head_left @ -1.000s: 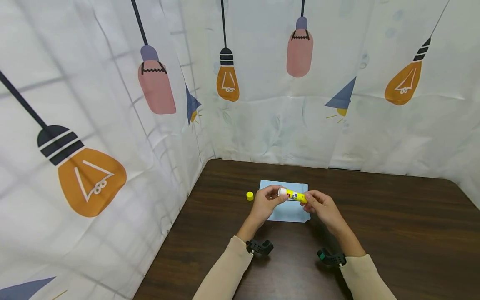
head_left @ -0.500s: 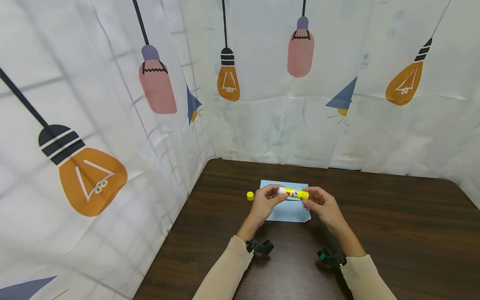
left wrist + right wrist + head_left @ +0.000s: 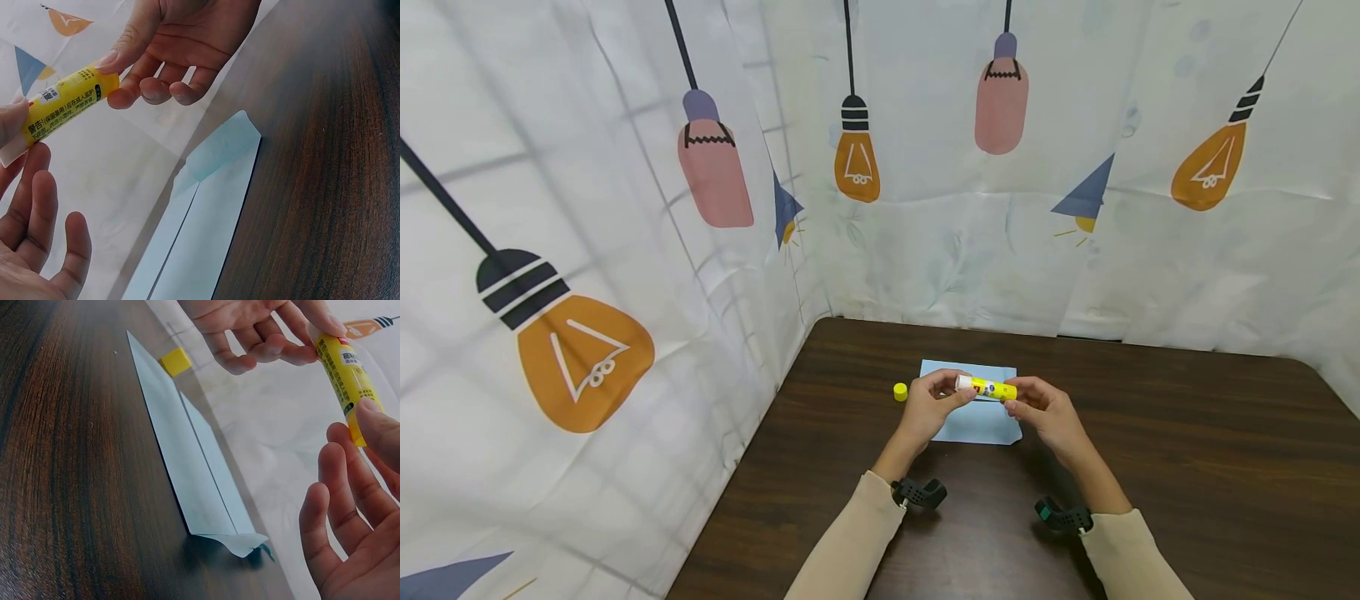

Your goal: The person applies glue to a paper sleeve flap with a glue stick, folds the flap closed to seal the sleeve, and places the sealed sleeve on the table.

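Note:
Above the table, a yellow glue stick (image 3: 992, 389) with a white end is held level between both hands. My left hand (image 3: 927, 410) pinches its white end with thumb and fingertips. At the yellow base, my right hand (image 3: 1051, 419) pinches with thumb and index finger, plainest in the left wrist view, where the glue stick (image 3: 65, 103) shows printed text. The other fingers of each hand are spread loosely. Below lies light blue paper (image 3: 977, 423), folded with a seam along its middle; its near right corner is turned up in the right wrist view. The white end's tip is covered by my left fingers.
A yellow cap (image 3: 900, 392) stands on the table left of the paper. The dark wood table (image 3: 1195, 442) reaches to a patterned white curtain (image 3: 925, 267) at the back and left. Black bands sit on both wrists.
The right end of the glue stick has come up a little, and my right fingers have shifted their grip on its base. My left hand stays nearly still.

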{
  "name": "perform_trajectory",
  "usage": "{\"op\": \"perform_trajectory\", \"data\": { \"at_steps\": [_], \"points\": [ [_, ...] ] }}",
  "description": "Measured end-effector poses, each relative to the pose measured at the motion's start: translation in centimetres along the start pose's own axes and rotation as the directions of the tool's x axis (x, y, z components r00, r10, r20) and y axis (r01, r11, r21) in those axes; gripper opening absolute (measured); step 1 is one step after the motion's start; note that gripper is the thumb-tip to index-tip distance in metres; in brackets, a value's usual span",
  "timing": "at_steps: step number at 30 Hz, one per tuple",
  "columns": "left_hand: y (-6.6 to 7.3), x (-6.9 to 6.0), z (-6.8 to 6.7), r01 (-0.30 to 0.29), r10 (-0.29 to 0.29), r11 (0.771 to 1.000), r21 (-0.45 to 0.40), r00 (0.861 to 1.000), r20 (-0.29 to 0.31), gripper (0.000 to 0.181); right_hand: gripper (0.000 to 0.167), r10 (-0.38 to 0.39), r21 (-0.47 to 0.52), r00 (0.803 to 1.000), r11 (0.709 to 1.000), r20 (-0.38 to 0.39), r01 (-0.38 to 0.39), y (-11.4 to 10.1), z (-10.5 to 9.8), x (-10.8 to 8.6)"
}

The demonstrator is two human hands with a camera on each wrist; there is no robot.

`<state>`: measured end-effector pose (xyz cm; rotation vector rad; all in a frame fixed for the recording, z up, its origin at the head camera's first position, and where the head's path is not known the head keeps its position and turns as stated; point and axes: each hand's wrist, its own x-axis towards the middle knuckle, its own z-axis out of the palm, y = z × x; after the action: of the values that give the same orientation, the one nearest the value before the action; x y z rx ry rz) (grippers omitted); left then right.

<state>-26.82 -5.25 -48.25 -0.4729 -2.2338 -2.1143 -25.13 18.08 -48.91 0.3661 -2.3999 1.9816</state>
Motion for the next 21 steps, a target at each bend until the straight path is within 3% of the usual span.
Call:
{"op": "perform_trajectory", "data": {
  "at_steps": [21],
  "points": [
    [-0.11, -0.03, -0.14, -0.023, 0.023, 1.000, -0.004, 0.999, 0.022, 0.025, 0.041, 0.072, -0.012, 0.995, 0.997, 0.068, -0.071, -0.19, -0.16, -0.06]
  ]
}}
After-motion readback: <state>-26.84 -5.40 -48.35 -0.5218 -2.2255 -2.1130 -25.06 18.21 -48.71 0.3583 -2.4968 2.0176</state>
